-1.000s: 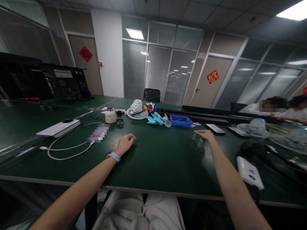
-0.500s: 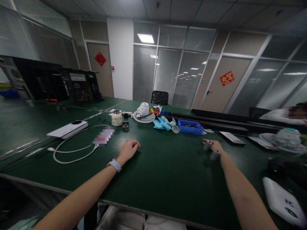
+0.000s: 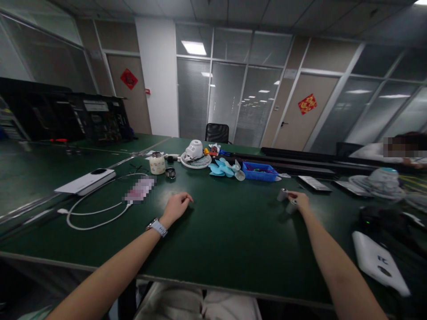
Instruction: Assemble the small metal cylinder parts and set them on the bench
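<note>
My right hand (image 3: 299,201) is closed around two small grey cylinders (image 3: 287,201), holding them just above the green table (image 3: 227,231) to the right of centre. My left hand (image 3: 176,205) rests on the table near the middle, its fingers loosely curled with nothing in them; a watch (image 3: 157,227) is on that wrist. A blue fan blade (image 3: 224,169) and a blue tray (image 3: 260,171) lie beyond the hands.
A white fan housing (image 3: 195,155), a small jar (image 3: 156,163) and a dark ring (image 3: 170,173) stand at the back. A white device (image 3: 85,181) with a looped cable (image 3: 95,212) lies left. A white box (image 3: 378,262) lies right. People sit at far right.
My right hand has lifted the two cylinders slightly and drawn them a little towards me. My left hand has stayed in place. The view has shifted.
</note>
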`<state>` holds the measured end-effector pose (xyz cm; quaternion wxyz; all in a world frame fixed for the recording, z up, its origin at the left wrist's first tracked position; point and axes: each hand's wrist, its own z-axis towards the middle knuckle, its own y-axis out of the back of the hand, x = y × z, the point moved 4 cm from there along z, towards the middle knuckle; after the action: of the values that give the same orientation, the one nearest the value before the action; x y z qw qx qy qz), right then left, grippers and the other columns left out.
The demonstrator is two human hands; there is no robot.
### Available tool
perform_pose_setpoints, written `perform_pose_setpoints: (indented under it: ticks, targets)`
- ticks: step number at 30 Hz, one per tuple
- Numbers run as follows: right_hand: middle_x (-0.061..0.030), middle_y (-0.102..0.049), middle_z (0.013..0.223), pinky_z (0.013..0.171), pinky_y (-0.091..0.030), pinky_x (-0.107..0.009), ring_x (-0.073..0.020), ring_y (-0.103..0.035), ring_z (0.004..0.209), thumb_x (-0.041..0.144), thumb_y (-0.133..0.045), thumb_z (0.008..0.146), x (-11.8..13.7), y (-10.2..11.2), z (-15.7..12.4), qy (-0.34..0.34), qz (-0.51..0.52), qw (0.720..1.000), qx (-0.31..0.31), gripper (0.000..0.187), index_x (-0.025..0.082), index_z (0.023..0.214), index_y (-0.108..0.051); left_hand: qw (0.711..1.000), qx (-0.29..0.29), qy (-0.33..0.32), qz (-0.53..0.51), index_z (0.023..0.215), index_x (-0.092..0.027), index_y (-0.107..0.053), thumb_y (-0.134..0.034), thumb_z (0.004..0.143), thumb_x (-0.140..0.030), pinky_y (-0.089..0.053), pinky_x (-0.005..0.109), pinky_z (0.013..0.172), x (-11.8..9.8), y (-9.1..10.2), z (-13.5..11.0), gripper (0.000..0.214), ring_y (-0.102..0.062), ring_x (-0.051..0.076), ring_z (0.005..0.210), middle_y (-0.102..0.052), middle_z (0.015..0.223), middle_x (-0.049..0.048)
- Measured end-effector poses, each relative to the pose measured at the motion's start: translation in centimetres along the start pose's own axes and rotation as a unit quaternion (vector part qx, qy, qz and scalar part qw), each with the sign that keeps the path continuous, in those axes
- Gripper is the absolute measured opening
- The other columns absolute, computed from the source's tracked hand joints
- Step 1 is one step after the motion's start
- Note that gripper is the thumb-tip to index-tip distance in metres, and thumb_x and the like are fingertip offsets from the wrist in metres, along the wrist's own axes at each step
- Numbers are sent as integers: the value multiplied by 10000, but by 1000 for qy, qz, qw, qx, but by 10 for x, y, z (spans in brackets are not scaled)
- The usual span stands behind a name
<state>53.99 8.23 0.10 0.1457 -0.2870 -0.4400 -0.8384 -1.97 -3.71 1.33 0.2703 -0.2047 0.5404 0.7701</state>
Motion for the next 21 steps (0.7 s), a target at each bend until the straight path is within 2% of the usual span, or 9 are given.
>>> perform_pose_setpoints:
  ticks: [3,6,8,10,14,21]
  targets:
    - [-91,-736,765,689,-559,-307,-245,-703,752,186,-665,645,-2,11,-15,-25,85,996,17,182,155,796,-764,1000,3,-4,-1,810,-200,-703,-436,804,-268,-363,247,595,0,-1,0,276,-575,161,613,-664,659,7]
    - [-102,-740,887,821,-558,-345,-253,-697,879,243,-708,646,-1,33,-30,-52,212,974,-54,295,136,918,-744,1000,4,-5,2,815,-200,-705,-433,803,-275,-363,248,591,1,-1,0,283,-582,166,624,-674,673,12]
    - [-105,-736,929,866,-547,-356,-250,-690,922,315,-744,639,4,47,-41,-55,256,960,-102,393,143,992,-726,1000,4,-8,8,817,-204,-707,-429,804,-282,-357,250,580,1,-1,1,289,-578,167,612,-672,666,11]
    - [-111,-736,924,861,-551,-364,-255,-691,921,386,-771,620,13,54,-50,-48,277,955,-95,465,144,1013,-717,1000,3,-11,13,815,-207,-711,-429,801,-286,-350,253,571,1,-1,1,293,-571,168,597,-668,654,10]
    - [-129,-736,885,822,-566,-375,-276,-697,882,458,-808,557,31,52,-63,-22,271,961,-40,520,130,952,-726,1000,1,-10,12,811,-206,-716,-430,798,-287,-346,259,565,1,0,0,298,-566,167,580,-663,637,9]
    - [-132,-734,886,844,-564,-384,-268,-698,885,473,-792,573,40,42,-68,-18,305,952,-25,543,120,977,-706,1000,1,-4,13,811,-202,-718,-437,797,-274,-355,256,575,-1,3,0,291,-582,170,606,-680,671,17]
